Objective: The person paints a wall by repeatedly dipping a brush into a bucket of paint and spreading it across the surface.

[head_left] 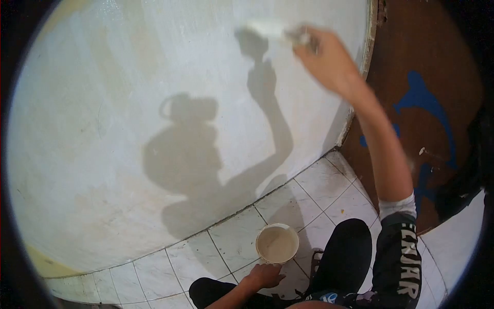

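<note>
My right hand [329,59] is raised to the upper part of a white-painted wall [123,129], with its fingers closed on the handle of a paintbrush [265,28]. The pale brush head is smeared by motion and points left, overlapping the wall in this view. Low down, my left hand [265,276] grips the near rim of a small white bucket [278,225]. Off-white paint shows inside the bucket, which is upright over the floor tiles between my knees. Yellowish patches show through the white coat on the wall.
A brown door [406,46] with blue painted shapes stands at the right, beside a worn frame edge [366,56]. White marbled tiles [231,247] cover the floor and meet the wall along a dark joint. My shadow falls across the wall's middle.
</note>
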{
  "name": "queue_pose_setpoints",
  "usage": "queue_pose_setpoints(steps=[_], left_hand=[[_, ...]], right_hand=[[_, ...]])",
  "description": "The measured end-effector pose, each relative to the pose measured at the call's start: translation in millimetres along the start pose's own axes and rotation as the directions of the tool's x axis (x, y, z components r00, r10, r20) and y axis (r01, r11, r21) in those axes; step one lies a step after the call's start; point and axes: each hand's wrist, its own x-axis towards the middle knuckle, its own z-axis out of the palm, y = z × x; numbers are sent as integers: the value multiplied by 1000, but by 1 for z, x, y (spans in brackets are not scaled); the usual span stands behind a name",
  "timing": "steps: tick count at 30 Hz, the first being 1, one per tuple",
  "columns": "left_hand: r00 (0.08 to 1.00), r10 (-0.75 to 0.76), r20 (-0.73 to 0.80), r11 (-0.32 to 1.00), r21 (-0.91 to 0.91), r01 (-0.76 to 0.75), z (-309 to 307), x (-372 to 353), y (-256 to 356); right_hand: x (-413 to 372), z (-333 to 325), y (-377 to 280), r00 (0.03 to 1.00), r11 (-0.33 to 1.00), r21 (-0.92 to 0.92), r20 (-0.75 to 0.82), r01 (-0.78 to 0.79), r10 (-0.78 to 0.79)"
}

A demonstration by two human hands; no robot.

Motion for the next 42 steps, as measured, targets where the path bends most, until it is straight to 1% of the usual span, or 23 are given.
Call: queue_pose_setpoints(steps=[2,3,4,5,6,8,9,11,13,15,17,18,20,22,24,26,28,31,33,35,37,39,42], left_hand=[[1000,-20,-13,1000,15,20,0,7,-1],[999,-16,48,1000,17,15,1,12,-3],[994,-13,107,1000,19,11,2,15,-4],[995,-19,97,1000,19,18,2,17,-5],[995,-27,98,1000,6,27,2,18,-6],[995,-42,93,999,-4,42,6,22,-10],[994,-38,100,999,-7,39,11,26,-16],[993,-37,108,999,-10,38,12,25,-19],[994,-62,94,998,31,59,8,23,-18],[997,-36,71,999,24,34,20,29,-25],[999,-14,50,1000,17,14,20,29,-24],[998,-31,54,999,15,30,15,26,-18],[997,-53,59,999,13,53,12,22,-16],[997,-42,67,999,8,42,11,21,-17],[997,-49,57,999,-3,49,12,23,-19],[997,-56,53,998,-16,57,16,24,-22],[999,-48,23,999,-24,49,20,27,-25],[999,-54,-9,998,-23,53,26,30,-31],[998,-65,-2,998,-21,65,23,26,-30],[997,-71,5,997,-22,71,15,21,-25],[993,-92,80,996,6,92,5,13,-18],[995,-81,61,997,-4,81,6,11,-19],[997,-68,37,998,1,68,10,10,-22]], right_hand=[[46,-8,5,918,965,-114,-300,235,-259],[65,-13,0,916,964,-109,-301,243,-265],[82,-19,-8,929,980,-108,-314,169,-195],[92,-23,-15,936,990,-106,-330,93,-124],[92,-23,-21,933,990,-101,-334,102,-130],[83,-22,-31,968,997,-6,-238,81,-80],[80,-23,-32,998,1000,-4,-66,-4,4],[69,41,30,934,971,-150,-279,187,-223],[18,64,43,987,995,-13,-124,100,-101],[-31,85,60,997,999,-15,-62,50,-51],[-68,81,64,994,1000,30,111,-6,3],[-68,73,64,994,999,33,109,-1,-2],[-68,47,50,959,981,31,220,-189,178],[-43,20,25,999,998,-26,23,-48,49],[2,-6,-2,995,995,-95,-85,44,-52],[51,-16,-23,915,960,-97,-292,263,-280],[63,-47,-87,987,998,-1,-153,55,-54],[79,-40,-106,981,996,0,-173,85,-83],[87,-17,-99,994,1000,25,-109,-9,12],[90,46,-42,914,961,-76,-300,264,-275],[40,82,-19,957,981,-32,-215,192,-194],[-18,112,1,982,991,62,-155,119,-108],[-93,131,25,999,998,56,42,23,-25]])
